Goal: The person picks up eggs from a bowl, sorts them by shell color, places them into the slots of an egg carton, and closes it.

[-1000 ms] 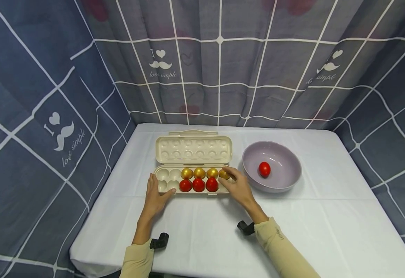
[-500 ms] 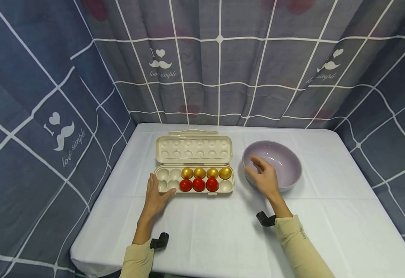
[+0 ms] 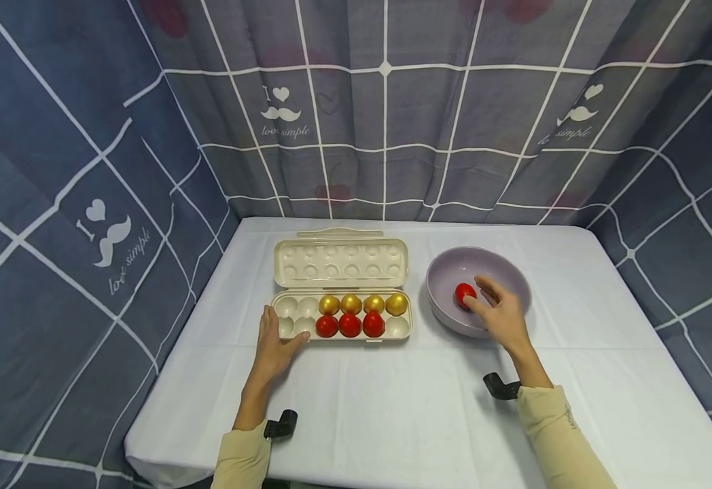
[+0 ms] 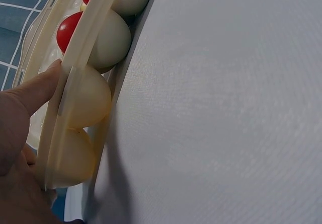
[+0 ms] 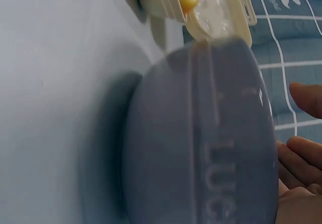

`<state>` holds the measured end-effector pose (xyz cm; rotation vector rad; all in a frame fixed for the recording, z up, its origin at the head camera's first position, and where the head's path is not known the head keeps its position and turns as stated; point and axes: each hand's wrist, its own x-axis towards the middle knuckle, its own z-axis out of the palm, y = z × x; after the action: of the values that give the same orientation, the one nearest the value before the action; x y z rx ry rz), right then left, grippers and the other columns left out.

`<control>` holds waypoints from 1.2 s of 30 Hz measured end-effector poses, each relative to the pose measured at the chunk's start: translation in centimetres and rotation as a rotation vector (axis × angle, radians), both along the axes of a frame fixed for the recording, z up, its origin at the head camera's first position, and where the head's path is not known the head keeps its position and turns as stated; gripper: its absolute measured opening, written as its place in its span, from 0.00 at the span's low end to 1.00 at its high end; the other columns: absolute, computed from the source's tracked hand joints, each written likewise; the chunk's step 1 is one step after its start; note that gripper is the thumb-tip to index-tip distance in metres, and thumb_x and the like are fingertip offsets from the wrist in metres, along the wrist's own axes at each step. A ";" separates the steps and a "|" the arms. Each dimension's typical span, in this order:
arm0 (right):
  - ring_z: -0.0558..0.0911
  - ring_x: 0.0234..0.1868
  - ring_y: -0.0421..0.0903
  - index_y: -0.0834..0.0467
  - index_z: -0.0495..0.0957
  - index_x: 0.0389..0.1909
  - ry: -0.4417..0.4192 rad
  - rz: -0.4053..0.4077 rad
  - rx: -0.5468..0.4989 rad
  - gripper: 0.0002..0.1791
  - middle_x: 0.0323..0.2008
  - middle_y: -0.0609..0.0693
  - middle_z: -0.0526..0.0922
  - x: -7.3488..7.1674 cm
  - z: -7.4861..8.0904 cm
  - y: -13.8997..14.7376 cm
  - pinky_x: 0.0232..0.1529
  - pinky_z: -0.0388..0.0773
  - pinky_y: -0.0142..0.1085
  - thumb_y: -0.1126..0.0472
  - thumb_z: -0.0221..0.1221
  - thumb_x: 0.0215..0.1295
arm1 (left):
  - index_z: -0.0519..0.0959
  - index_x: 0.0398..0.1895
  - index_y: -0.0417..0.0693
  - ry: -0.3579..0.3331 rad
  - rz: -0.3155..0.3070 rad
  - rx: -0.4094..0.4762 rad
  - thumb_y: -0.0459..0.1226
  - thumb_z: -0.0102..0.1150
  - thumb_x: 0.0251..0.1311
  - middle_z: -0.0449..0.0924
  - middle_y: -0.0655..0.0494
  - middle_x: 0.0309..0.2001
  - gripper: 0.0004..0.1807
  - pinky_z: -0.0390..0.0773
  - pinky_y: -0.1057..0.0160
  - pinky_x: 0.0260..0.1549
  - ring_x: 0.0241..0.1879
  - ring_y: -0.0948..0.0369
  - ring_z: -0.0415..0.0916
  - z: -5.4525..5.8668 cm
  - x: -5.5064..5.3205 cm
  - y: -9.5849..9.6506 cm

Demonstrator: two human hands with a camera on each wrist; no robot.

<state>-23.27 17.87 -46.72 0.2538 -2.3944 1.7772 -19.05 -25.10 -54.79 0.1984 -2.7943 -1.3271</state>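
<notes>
An egg carton [image 3: 295,307], cream-coloured with its lid raised at the back, lies on the white table. Several gold eggs [image 3: 396,304] stand in its back row and three red eggs [image 3: 350,324] in its front row. My left hand [image 3: 273,350] holds the carton's near left corner, thumb over the front rim [image 4: 43,88] and fingers along the left end. Over the mauve bowl [image 3: 441,268], my right hand [image 3: 503,319] has its thumb and fingers apart, the thumb tip right at a red egg [image 3: 465,293] inside. The bowl's wall [image 5: 201,133] hides that egg in the right wrist view.
The bowl stands right of the carton on the white tablecloth [image 3: 380,407]. A dark grid-patterned curtain [image 3: 356,170] encloses the table at the back and both sides. Black wrist cameras [image 3: 280,424] sit at the sleeve cuffs.
My right hand has let go of a gold egg at the back row's right end and moved right over the bowl to the red egg. My left hand has stayed at the carton.
</notes>
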 end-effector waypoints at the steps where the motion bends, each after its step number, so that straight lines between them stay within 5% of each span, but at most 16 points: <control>1: 0.67 0.65 0.69 0.78 0.65 0.64 0.002 -0.011 -0.003 0.31 0.63 0.72 0.69 -0.2 -0.3 0.3 0.65 0.66 0.43 0.72 0.64 0.62 | 0.32 0.75 0.29 -0.001 0.000 0.000 0.46 0.66 0.62 0.24 0.35 0.77 0.59 0.33 0.44 0.71 0.75 0.41 0.23 0.0 0.0 0.0; 8: 0.69 0.64 0.68 0.77 0.65 0.64 0.025 -0.055 -0.007 0.31 0.63 0.72 0.70 -2.0 -2.8 2.0 0.64 0.66 0.43 0.72 0.64 0.62 | 0.33 0.75 0.28 0.010 0.002 0.003 0.46 0.66 0.62 0.25 0.33 0.77 0.58 0.33 0.43 0.71 0.75 0.40 0.24 0.1 0.1 -0.1; 13: 0.70 0.65 0.66 0.75 0.65 0.66 -0.029 -0.036 0.064 0.33 0.63 0.71 0.70 -2.6 -2.6 2.1 0.64 0.67 0.47 0.66 0.65 0.63 | 0.33 0.75 0.28 0.000 -0.001 -0.003 0.46 0.65 0.62 0.24 0.34 0.76 0.58 0.33 0.43 0.71 0.75 0.40 0.23 0.0 0.1 -0.1; 18: 0.68 0.66 0.64 0.75 0.63 0.67 -0.139 0.029 0.094 0.36 0.65 0.70 0.69 -3.7 -2.3 1.9 0.62 0.71 0.39 0.61 0.65 0.65 | 0.32 0.75 0.28 -0.008 -0.003 -0.007 0.47 0.65 0.62 0.24 0.35 0.77 0.58 0.32 0.43 0.71 0.75 0.41 0.23 0.1 0.1 -0.1; 24: 0.70 0.65 0.65 0.79 0.61 0.66 -0.217 0.024 0.127 0.35 0.63 0.74 0.69 -4.8 -2.5 1.1 0.64 0.67 0.46 0.66 0.63 0.64 | 0.32 0.75 0.30 -0.005 -0.009 -0.001 0.48 0.65 0.62 0.24 0.36 0.77 0.59 0.33 0.44 0.71 0.75 0.42 0.22 0.0 -0.1 0.1; 36: 0.76 0.54 0.64 0.77 0.70 0.61 -0.162 0.039 0.521 0.31 0.55 0.72 0.77 -6.0 -3.3 -0.8 0.60 0.69 0.54 0.63 0.65 0.60 | 0.32 0.75 0.29 -0.010 -0.009 0.001 0.48 0.65 0.62 0.23 0.35 0.77 0.59 0.32 0.43 0.71 0.75 0.41 0.22 -0.1 -0.1 0.0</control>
<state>-29.23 17.02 -50.06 0.2196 -2.9536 1.1915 -19.17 -25.13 -54.89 0.1942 -2.8065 -1.3328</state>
